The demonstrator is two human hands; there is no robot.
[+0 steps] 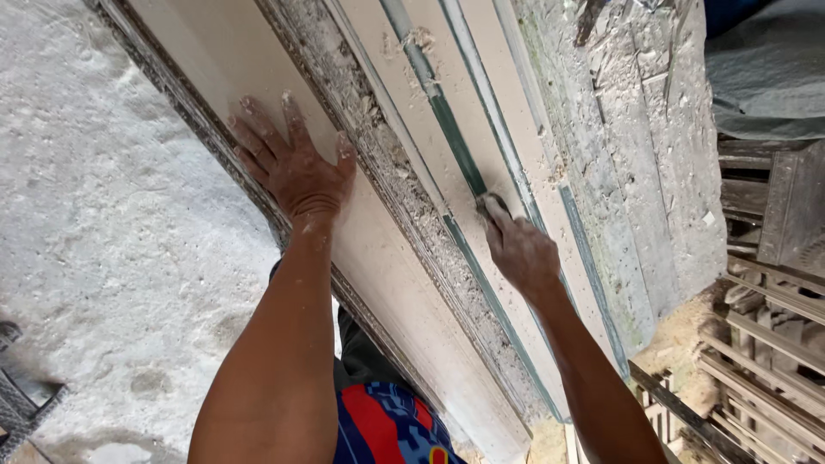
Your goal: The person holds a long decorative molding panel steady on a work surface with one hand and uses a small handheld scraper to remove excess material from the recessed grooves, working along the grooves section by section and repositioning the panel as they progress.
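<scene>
Pale, flat wooden board [378, 258] lies under the left hand [296, 167], pressed flat with fingers spread; beside it the right hand [520, 249] is closed round a dark tool [491, 204] on a green-edged strip [447, 129]

Bare arms, dusty hands, loud shirt

No sleeves down either forearm, no gloves, no watch or rings I can spot. The left hand [292, 167] and right hand [520, 251] both have pale dust and wood flecks stuck on them. Down at the bottom edge there's a shirt [387, 425] in blue with red patches, plus maybe a bit of yellow.
</scene>
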